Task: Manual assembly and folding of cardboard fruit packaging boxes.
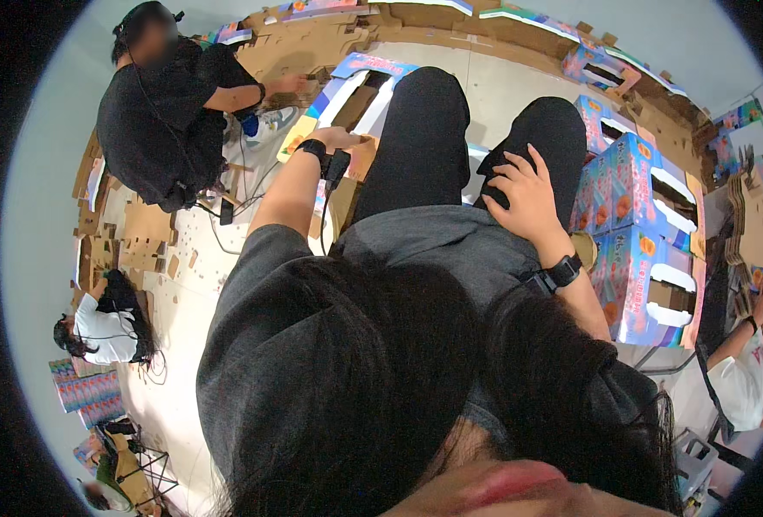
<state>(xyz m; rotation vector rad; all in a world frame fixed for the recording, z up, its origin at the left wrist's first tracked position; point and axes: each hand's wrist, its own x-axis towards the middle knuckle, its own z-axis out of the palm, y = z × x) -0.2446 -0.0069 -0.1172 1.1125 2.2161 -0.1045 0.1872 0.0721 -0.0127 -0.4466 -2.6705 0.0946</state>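
Observation:
My left hand point(337, 139) rests at the near edge of a printed blue and pink carton point(369, 62), beside my left knee. Its fingers are stretched out and partly hard to make out, and no held object shows in them. My right hand point(524, 195) lies on my right thigh with its fingers spread, holding nothing. The carton has a long cut-out on top with white edges, and bare brown cardboard shows at its near side. My legs hide part of the carton and the floor behind it.
Stacked printed cartons point(625, 194) with cut-out tops stand right of my legs. A person in black point(162, 121) crouches at the left. Cardboard sheets point(149, 233) and scraps lie on the left floor. Another person point(110, 332) sits farther left; one in white point(739, 388) is at the right.

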